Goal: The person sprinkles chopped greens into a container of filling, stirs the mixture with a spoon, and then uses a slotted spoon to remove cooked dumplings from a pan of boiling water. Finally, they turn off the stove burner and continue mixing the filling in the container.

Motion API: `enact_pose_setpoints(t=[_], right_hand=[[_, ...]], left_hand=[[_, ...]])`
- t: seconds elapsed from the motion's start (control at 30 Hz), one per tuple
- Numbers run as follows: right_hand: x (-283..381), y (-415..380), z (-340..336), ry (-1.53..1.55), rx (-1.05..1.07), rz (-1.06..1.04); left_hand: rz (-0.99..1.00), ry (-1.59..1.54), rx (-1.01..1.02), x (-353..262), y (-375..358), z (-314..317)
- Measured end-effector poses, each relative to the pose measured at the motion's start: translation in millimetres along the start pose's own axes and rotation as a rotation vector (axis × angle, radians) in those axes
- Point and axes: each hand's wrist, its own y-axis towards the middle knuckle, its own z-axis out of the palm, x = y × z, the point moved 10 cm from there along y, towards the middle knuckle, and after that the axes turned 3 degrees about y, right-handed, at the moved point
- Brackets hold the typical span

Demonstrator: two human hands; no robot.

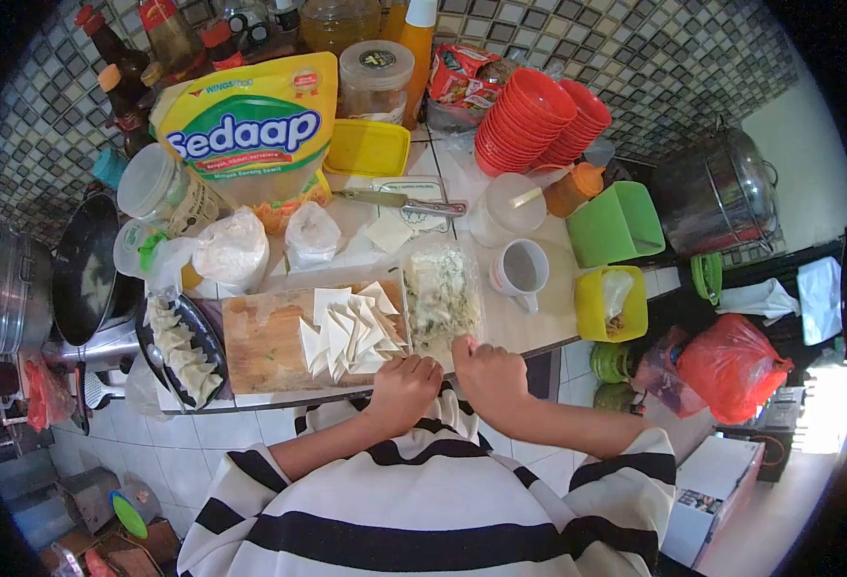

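My left hand (405, 392) is curled closed at the table's front edge, beside a fanned stack of white dough wrappers (339, 337) on a wooden cutting board (260, 332). Close by on the right, my right hand (491, 383) is also closed, its thumb at the near end of a clear plastic container (476, 322) of pale filling flecked with green (438, 288). What either hand holds, if anything, is hidden. At the board's left, a dark tray (210, 327) bears a row of folded dumplings (178, 348) and a spoon.
A white mug (518, 269) stands right of the filling. Behind lie a knife (433, 207), white plastic bags (231, 248) and a yellow Sedaap pouch (250, 125). A black pan (85, 274) is left; red bowls (529, 111) and a green container (606, 231) are right.
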Motion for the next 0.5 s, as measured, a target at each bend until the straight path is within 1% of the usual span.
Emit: enact_pose_setpoints(t=[0.03, 0.1, 0.13, 0.23, 0.3, 0.33, 0.4, 0.5], right_hand=[[0, 8, 7, 0.003, -0.001, 0.000], [-15, 27, 11, -0.008, -0.066, 0.092], [-18, 33, 9, -0.008, -0.069, 0.090], [-29, 40, -4, -0.059, -0.063, 0.108], [-40, 37, -14, -0.103, -0.050, 0.199], [-41, 38, -10, -0.103, -0.047, 0.198], [-34, 40, 4, -0.128, -0.024, 0.090], [-16, 27, 19, -0.162, 0.021, 0.096]], left_hand=[[0.014, -0.002, -0.011, -1, -1, 0], [-0.009, -0.006, 0.017, 1, -2, 3], [-0.036, -0.011, 0.040, 4, -1, 6], [-0.025, 0.000, 0.024, 0, -2, 4], [-0.028, -0.003, 0.008, 2, -2, 3], [-0.022, -0.013, -0.009, 0, -2, 3], [-0.030, -0.010, -0.003, 0, -1, 4], [-0.056, -0.004, 0.003, 1, 2, 3]])
